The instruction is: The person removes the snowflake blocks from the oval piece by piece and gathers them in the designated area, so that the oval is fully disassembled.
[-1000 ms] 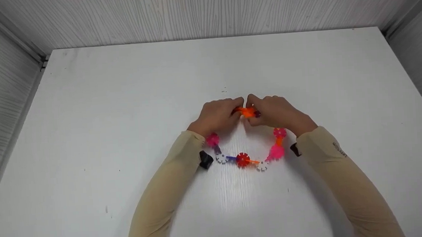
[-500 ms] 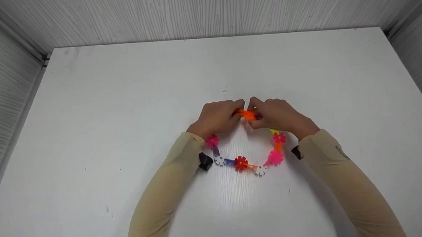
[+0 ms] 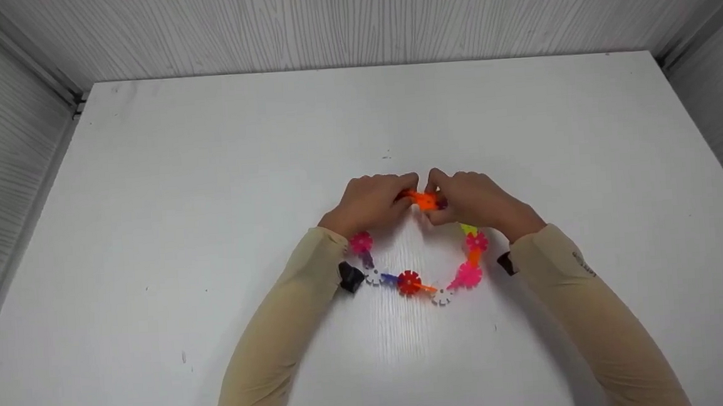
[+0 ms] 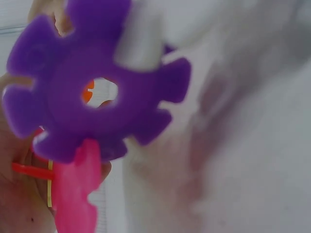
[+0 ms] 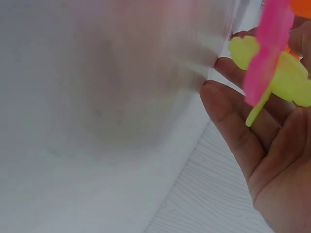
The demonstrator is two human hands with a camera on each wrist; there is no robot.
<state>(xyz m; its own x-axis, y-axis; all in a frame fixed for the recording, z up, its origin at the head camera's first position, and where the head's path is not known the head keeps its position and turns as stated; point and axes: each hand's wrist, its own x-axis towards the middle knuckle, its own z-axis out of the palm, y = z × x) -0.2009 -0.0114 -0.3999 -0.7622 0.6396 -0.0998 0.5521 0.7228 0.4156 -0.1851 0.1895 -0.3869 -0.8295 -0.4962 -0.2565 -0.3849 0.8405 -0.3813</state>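
My left hand point(image 3: 371, 202) and right hand point(image 3: 477, 199) meet near the middle of the table, each pinching one side of an orange notched disc point(image 3: 425, 200). The disc belongs to a ring of linked snowflake discs that hangs toward me below the hands. Along it show a pink disc point(image 3: 361, 242), a white disc point(image 3: 375, 276), a red disc point(image 3: 409, 283), another white disc point(image 3: 442, 296) and a bright pink disc point(image 3: 469, 274). Close up in the left wrist view is a purple disc point(image 4: 63, 92) joined to a pink one point(image 4: 75, 189). A yellow disc point(image 5: 289, 80) shows by my right palm.
The white table point(image 3: 209, 174) spreads around the hands. Wood-grain panels point(image 3: 350, 21) stand behind it and at both sides. A black wrist piece point(image 3: 351, 277) sits under the left cuff, and a similar dark one point(image 3: 507, 262) under the right.
Both hands keep their pinch on the orange disc and have come slightly nearer. The lower ring has shifted a little down and left, and more of the yellow disc shows beside the right hand.
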